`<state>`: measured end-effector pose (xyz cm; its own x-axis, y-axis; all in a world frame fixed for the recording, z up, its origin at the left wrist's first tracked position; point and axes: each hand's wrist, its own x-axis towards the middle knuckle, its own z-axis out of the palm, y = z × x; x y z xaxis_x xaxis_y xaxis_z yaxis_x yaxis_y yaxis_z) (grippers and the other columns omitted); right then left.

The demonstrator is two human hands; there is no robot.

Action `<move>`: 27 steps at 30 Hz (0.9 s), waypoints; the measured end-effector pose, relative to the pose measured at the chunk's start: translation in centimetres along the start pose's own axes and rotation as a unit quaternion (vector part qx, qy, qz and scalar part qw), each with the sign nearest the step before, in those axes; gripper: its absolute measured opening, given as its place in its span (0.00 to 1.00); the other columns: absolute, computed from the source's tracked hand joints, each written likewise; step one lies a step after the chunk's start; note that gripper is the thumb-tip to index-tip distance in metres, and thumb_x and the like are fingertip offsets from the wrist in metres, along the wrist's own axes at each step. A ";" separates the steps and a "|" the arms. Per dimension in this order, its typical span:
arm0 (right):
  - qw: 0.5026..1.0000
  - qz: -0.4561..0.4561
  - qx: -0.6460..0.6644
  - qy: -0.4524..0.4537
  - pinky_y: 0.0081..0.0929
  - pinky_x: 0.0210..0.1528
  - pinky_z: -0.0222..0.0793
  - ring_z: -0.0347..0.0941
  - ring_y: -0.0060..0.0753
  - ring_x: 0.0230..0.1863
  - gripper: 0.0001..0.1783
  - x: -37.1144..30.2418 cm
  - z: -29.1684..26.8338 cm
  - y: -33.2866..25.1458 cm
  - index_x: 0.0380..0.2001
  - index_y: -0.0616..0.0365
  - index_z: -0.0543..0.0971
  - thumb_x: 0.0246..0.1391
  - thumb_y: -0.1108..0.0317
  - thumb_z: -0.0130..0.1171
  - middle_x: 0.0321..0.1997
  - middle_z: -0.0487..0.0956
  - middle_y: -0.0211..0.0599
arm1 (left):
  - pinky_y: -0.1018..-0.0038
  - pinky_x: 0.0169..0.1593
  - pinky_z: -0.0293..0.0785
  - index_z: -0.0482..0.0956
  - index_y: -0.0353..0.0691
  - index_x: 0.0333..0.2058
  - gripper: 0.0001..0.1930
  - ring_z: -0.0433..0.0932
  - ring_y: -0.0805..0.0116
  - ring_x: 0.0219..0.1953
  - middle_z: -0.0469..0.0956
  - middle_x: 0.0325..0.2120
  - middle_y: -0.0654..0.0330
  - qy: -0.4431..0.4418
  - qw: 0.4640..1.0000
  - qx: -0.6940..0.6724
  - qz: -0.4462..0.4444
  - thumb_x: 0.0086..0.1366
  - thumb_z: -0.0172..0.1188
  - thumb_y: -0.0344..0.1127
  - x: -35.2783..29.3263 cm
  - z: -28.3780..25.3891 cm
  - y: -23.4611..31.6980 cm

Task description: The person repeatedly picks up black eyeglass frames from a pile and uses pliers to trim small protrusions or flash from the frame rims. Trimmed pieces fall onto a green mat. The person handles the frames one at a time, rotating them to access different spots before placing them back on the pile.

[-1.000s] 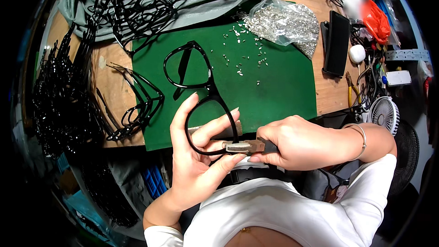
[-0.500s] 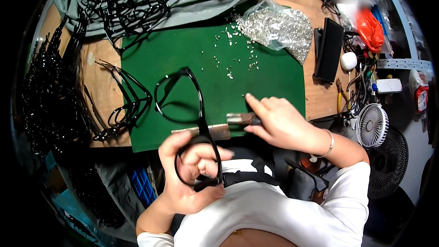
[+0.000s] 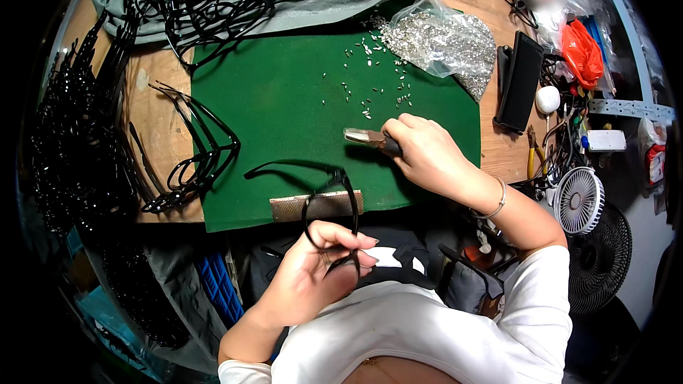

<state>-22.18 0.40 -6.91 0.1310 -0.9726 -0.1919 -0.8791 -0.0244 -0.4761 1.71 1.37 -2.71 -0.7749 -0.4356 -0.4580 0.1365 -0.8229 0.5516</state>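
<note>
My left hand (image 3: 319, 259) is closed on a black eyeglass frame (image 3: 354, 203) at the front edge of the green mat (image 3: 270, 107). One temple of that frame reaches out to the left over the mat. Further right, my right hand (image 3: 425, 144) is wrapped round a pair of pliers (image 3: 366, 136), whose metal jaws point left above the mat. Beyond the pliers, small silvery metal pieces (image 3: 368, 112) lie scattered. A rough rectangular metal block (image 3: 284, 208) rests at the mat's front edge, partly behind the held frame.
A clear bag of small metal pieces (image 3: 448, 39) lies at the mat's far right. Black eyeglass frames (image 3: 206, 160) sit left, with a tangled heap (image 3: 213, 0) on grey cloth behind. A phone (image 3: 519, 82), yellow-handled pliers (image 3: 532, 153) and a small white fan (image 3: 578, 199) are right.
My left hand has turned the eyeglass frame and moved it slightly right and lower. My right hand, with the pliers, has shifted away from me, and its outstretched index finger has curled in.
</note>
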 end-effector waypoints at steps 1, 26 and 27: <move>1.000 -0.003 -0.018 -0.015 0.37 0.34 0.64 0.68 0.47 0.32 0.10 0.1 0.0 -0.1 0.27 0.62 0.68 0.37 0.76 0.55 0.26 0.69 0.42 | 0.76 0.44 0.67 0.55 0.36 0.47 0.20 0.73 0.71 0.39 0.69 0.41 0.51 0.032 0.999 0.032 -0.020 0.57 0.50 0.21 0.2 -0.2 -0.4; 0.682 0.192 0.701 -0.080 0.10 0.21 0.56 0.60 0.11 0.21 0.12 -1.6 -2.1 -7.4 0.29 0.57 0.67 0.53 0.59 0.51 0.20 0.66 0.24 | 0.77 0.38 0.73 0.51 0.34 0.52 0.25 0.76 0.68 0.33 0.70 0.39 0.47 0.072 0.987 0.095 0.109 0.56 0.46 0.17 1.8 2.4 0.1; 0.664 0.201 0.715 -0.093 0.09 0.19 0.55 0.60 0.10 0.20 0.12 -1.7 -2.1 -7.4 0.29 0.56 0.67 0.53 0.59 0.51 0.20 0.67 0.23 | 0.77 0.38 0.73 0.51 0.34 0.52 0.25 0.76 0.68 0.32 0.70 0.38 0.47 0.063 0.990 0.075 0.101 0.56 0.47 0.18 1.6 2.3 0.3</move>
<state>-16.81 1.78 -1.24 0.1887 -0.7860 -0.5887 0.4551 0.6012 -0.6569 -0.96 1.29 -1.67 -0.6569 -0.6352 -0.4061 0.1797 -0.6550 0.7339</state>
